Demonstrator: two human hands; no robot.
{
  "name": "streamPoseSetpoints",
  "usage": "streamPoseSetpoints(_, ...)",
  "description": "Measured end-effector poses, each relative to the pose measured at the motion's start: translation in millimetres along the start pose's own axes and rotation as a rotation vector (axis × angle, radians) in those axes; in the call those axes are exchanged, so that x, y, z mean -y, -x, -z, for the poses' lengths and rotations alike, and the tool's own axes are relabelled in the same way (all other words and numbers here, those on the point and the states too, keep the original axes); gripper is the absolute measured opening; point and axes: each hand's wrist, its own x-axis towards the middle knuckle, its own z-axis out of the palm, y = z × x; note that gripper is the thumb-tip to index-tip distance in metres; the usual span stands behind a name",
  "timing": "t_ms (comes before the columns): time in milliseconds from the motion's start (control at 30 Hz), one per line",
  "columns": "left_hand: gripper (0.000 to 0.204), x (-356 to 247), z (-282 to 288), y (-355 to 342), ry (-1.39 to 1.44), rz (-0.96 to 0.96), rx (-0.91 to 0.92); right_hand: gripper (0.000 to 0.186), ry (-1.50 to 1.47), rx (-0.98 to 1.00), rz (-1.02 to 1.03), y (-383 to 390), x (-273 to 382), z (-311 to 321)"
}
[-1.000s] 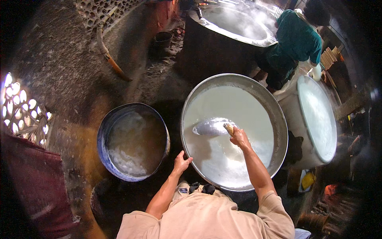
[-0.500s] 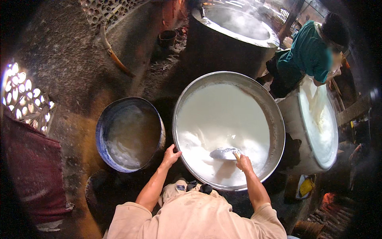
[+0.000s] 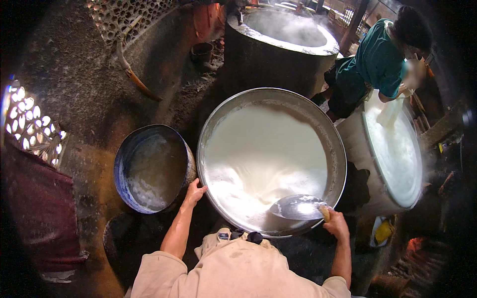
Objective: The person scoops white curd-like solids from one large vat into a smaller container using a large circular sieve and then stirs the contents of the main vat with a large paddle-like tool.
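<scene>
A wide metal pan (image 3: 338,141) of milky white liquid sits in front of me. My left hand (image 3: 195,190) grips its left rim. My right hand (image 3: 336,224) is closed on the short pale handle of a broad metal scoop (image 3: 295,207), which lies in the liquid at the near right side of the pan, among swirls. Left of the pan stands a smaller blue-rimmed tub (image 3: 121,171) of murky brownish liquid.
A person (image 3: 370,59) in teal bends over a large pale vat (image 3: 362,154) at right as pale liquid streams into it. A steaming dark vat (image 3: 273,64) stands behind the pan. A rough wall (image 3: 64,59) with lattice openings and a maroon cloth (image 3: 42,213) are at left.
My right hand has moved the scoop rightward and toward me, stirring up the liquid. My left hand stays on the rim. The person in teal leaned further over the pale vat, where a stream appeared.
</scene>
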Motion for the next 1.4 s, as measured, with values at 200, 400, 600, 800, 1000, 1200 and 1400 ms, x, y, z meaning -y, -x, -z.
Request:
streamPoseSetpoints(200, 0.057, 14, 4, -7, 0.016, -0.006, 0.012, 0.045, -0.179, -0.344, 0.165, -43, 9, 41)
streamPoseSetpoints(400, 0.046, 12, 8, -5, -0.035, -0.086, 0.039, 0.024, -0.203, -0.426, -0.069, -142, 0, -35)
streamPoseSetpoints(600, 0.038, -17, 7, 14, 0.054, -0.042, 0.011, 0.023, -0.353, -0.132, -0.146, -138, 17, -91)
streamPoseSetpoints(800, 0.045, -23, 15, 12, -0.044, -0.097, 0.02, 0.024, -0.412, -0.033, -0.212, -103, 59, -139)
streamPoseSetpoints(1000, 0.07, 4, 19, -8, -0.127, -0.101, 0.049, 0.03, -0.444, 0.048, -0.254, -70, 97, -179)
streamPoseSetpoints(1200, 0.071, -12, 21, -4, -0.146, -0.147, 0.125, 0.042, -0.175, 0.049, -0.184, -31, 110, -198)
streamPoseSetpoints(1400, 0.061, -3, 37, -3, -0.153, -0.225, 0.145, 0.055, -0.215, 0.147, -0.158, 17, 165, -146)
